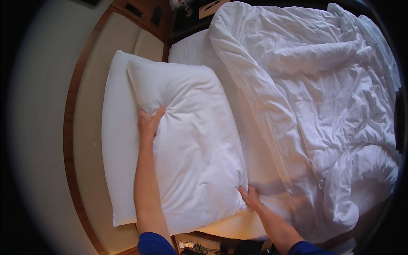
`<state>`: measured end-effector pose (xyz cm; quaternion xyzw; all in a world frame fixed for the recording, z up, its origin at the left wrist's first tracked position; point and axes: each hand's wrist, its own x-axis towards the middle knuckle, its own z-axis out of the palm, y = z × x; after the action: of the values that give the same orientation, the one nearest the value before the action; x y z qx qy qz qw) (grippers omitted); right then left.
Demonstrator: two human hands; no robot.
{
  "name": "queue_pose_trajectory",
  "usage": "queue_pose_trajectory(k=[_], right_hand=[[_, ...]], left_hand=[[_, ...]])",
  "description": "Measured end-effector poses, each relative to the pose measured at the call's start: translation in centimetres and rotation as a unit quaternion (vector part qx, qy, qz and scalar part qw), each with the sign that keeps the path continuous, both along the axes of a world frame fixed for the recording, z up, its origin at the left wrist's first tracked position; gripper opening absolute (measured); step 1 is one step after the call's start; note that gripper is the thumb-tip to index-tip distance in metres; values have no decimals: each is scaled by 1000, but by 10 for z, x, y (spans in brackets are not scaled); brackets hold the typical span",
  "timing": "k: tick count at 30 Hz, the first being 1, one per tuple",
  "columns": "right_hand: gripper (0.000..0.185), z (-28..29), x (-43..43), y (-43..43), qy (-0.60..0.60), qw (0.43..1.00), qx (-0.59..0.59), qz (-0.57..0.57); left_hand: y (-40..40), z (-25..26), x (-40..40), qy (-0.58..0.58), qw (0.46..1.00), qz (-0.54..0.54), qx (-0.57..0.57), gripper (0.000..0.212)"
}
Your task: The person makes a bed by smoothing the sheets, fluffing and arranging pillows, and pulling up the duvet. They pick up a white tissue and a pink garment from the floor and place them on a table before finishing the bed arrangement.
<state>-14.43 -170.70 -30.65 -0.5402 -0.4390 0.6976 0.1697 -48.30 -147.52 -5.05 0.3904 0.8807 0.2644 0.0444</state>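
Note:
A white pillow (197,134) lies partly over another white pillow (118,137), which rests along the headboard. My left hand (149,122) grips the upper pillow's edge on the headboard side, thumb on top; creases fan out from the pinch. At the pillow's opposite edge, close to its near corner, my right hand (250,196) pinches the fabric. The fingers of both hands are partly hidden by the pillow. Beneath it, the white sheet (261,159) covers the mattress.
A rumpled white duvet (302,105) is heaped over the bed's right side. The padded beige headboard (87,143) has a wooden frame. Cables and plugs (197,247) lie beside the near bed edge. Beyond the bed, a pen (212,5) rests on a brown pad (204,12).

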Motion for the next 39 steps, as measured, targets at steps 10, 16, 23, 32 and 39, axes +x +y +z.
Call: queue_pose_trajectory(k=[10, 16, 23, 32, 39], right_hand=[[36, 11, -53, -25, 34, 999, -5, 36], [32, -15, -68, -51, -76, 991, 11, 111], [29, -23, -60, -49, -56, 991, 33, 116], [29, -14, -52, -35, 62, 987, -99, 108], [25, -24, -39, -30, 81, 988, -114, 72]], left_hand=[[68, 72, 3, 230, 971, -50, 25, 37], [53, 3, 4, 316, 944, 56, -75, 57], [119, 9, 101, 538, 802, -257, 38, 68], [72, -165, 34, 486, 757, -238, -365, 77], [32, -162, 166, 346, 721, -370, -473, 83]])
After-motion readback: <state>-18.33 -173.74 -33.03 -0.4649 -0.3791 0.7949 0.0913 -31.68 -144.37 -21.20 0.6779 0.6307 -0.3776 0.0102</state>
